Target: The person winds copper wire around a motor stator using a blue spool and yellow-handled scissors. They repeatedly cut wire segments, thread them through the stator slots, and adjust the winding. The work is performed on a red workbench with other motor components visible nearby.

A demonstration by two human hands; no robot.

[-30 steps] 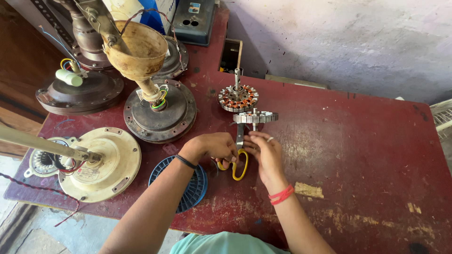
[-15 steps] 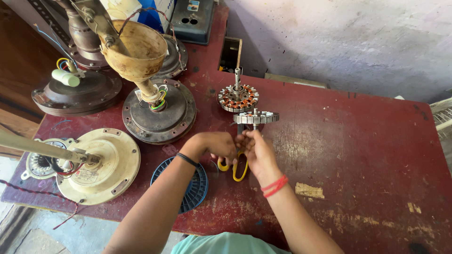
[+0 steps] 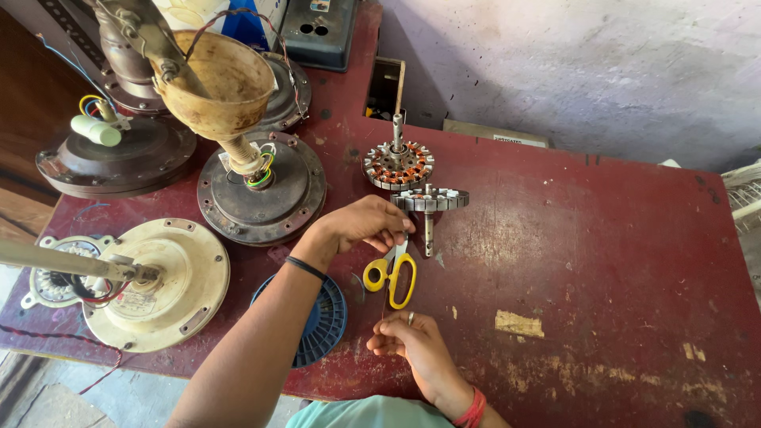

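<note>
A bare stator [image 3: 429, 200], a grey slotted disc on a steel shaft, lies tipped on the red table with its shaft pointing toward the person, and the left hand [image 3: 366, 225] rests curled just beside it, fingertips near the shaft. Yellow-handled scissors [image 3: 393, 274] lie flat directly under that hand, loops toward the person, blades hidden beneath the fingers. The right hand [image 3: 414, 345], closer to the body, is pinched shut as if on a thin wire, though the wire itself is too fine to make out.
</note>
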